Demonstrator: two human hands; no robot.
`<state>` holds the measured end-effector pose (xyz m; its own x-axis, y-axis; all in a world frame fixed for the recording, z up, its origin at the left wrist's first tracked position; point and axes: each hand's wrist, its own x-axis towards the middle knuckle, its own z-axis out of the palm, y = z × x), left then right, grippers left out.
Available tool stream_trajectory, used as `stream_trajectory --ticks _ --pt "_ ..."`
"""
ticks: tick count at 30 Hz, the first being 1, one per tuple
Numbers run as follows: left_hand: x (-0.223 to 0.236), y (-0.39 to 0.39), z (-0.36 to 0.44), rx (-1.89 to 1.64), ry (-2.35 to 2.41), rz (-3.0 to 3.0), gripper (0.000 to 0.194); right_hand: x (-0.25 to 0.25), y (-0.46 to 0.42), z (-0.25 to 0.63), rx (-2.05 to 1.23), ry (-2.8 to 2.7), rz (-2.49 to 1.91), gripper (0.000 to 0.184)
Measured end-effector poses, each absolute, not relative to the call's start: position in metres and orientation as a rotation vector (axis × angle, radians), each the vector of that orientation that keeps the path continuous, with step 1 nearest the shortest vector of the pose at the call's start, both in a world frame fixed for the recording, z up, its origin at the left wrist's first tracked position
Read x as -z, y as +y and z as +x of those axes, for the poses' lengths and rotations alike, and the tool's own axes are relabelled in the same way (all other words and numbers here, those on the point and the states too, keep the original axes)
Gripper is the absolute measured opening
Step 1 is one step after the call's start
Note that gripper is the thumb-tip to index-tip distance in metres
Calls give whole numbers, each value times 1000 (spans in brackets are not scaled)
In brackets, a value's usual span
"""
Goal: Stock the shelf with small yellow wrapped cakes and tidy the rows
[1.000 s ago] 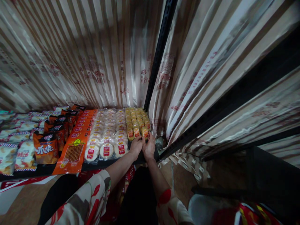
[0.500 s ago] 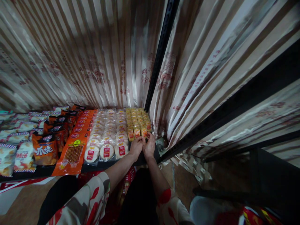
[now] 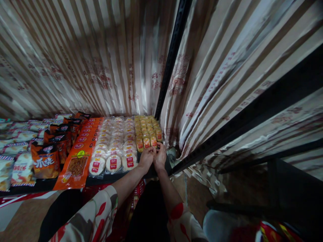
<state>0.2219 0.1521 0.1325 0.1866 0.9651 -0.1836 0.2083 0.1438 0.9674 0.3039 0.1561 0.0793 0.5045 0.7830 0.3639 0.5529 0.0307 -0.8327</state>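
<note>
Small yellow-wrapped snack packs (image 3: pixel 146 141) stand in tight rows at the right end of the shelf. Just in front of them, my left hand (image 3: pixel 146 159) and my right hand (image 3: pixel 159 157) meet with their fingertips close together. Both sets of fingers are bent into a pinch. Whatever lies between them, if anything, is hidden or too small to name. To the left of my left hand are rows of round white crackers (image 3: pixel 113 163) in clear wrappers with red labels.
Left of the crackers lie orange strips of stick snacks (image 3: pixel 77 166), dark orange snack bags (image 3: pixel 46 163) and white snack bags (image 3: pixel 23 169). A black shelf post (image 3: pixel 169 67) rises behind, against striped curtains (image 3: pixel 113 67). A black bar (image 3: pixel 222 134) slants on the right.
My hands stay in nearly the same place by the yellow packs, with only slight finger movement. The view has shifted a little, so the shelf goods appear slightly further left.
</note>
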Motion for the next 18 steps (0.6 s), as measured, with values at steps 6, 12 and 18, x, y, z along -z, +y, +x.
stream_trajectory --ticks 6,12,18 --pt "-132 150 224 -870 1279 1326 30 -76 156 306 -217 -1176 -1656 26" --pt "-124 152 226 -875 1302 1307 28 -72 157 307 -238 -1194 -1638 24" --pt "-121 151 228 -883 1309 1340 24 -73 155 306 -244 -1169 -1621 30"
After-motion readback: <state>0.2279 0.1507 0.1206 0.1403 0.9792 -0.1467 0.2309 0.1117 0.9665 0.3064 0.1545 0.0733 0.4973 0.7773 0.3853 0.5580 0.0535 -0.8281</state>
